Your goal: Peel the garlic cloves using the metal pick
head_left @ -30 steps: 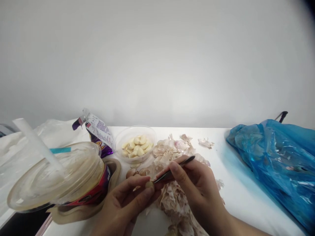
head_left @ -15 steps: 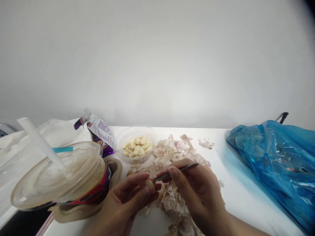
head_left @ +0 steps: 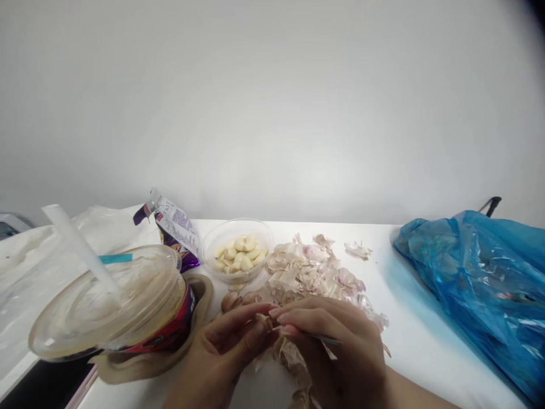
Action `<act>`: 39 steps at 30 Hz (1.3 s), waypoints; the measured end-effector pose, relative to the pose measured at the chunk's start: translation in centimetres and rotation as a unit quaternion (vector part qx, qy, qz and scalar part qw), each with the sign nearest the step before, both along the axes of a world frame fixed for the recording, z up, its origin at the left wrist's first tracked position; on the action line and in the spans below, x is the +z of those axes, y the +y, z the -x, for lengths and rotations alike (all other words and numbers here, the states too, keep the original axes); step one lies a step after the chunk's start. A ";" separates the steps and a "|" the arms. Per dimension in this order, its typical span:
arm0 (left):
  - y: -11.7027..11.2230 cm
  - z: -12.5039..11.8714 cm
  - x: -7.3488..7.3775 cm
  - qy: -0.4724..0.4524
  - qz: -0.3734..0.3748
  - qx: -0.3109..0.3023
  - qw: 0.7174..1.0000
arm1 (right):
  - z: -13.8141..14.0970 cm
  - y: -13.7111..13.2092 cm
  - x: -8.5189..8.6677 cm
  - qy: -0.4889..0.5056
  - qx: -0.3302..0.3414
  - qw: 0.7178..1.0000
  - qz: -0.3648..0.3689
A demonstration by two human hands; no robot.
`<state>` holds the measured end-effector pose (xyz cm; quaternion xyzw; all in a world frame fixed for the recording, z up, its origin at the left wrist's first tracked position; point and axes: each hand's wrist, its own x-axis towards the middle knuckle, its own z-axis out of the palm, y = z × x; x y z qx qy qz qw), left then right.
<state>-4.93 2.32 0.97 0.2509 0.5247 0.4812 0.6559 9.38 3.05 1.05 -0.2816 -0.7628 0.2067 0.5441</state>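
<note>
My left hand (head_left: 221,355) pinches an unpeeled garlic clove (head_left: 264,323) between thumb and fingers, low in the middle of the view. My right hand (head_left: 336,346) is closed round thin metal tweezers (head_left: 328,340), fingertips pressed against the clove and its papery skin. Under both hands lies a heap of garlic skins (head_left: 310,275). Behind it stands a clear plastic bowl (head_left: 221,236) with several peeled cloves (head_left: 239,254). Two unpeeled cloves (head_left: 232,300) rest just in front of the bowl.
A lidded drink cup (head_left: 114,304) with a wide straw (head_left: 80,247) stands at the left on a white table (head_left: 409,341). A purple snack packet (head_left: 172,230) and clear plastic bag (head_left: 25,267) lie behind it. A blue plastic bag (head_left: 481,278) fills the right side.
My right hand has turned over and dropped closer to the clove; the tweezers, earlier pointing up and right above the hand, are now mostly hidden beneath it. The left hand has barely moved.
</note>
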 end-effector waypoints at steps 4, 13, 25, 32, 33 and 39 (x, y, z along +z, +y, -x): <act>-0.1 0.0 -0.1 0.019 -0.010 -0.009 1.000 | 0.2 0.1 -0.4 -0.007 0.013 1.000 -0.014; 0.0 0.1 -0.1 -0.025 0.000 0.000 1.000 | -0.3 0.1 -0.5 -0.076 0.058 0.995 -0.042; 0.1 0.3 -0.4 -0.095 -0.017 -0.020 0.995 | 0.1 0.3 -0.3 -0.063 0.039 0.994 -0.079; 0.2 0.8 -0.8 -0.103 -0.007 -0.034 0.994 | -0.2 0.6 -1.1 -0.054 0.025 0.990 -0.130; 0.1 0.8 -0.7 -0.102 -0.016 -0.031 0.994 | -0.3 0.6 -1.1 -0.055 0.031 0.990 -0.129; 0.1 1.0 -1.0 -0.100 -0.087 -0.040 0.990 | -0.6 0.4 -0.4 -0.080 0.028 0.988 -0.128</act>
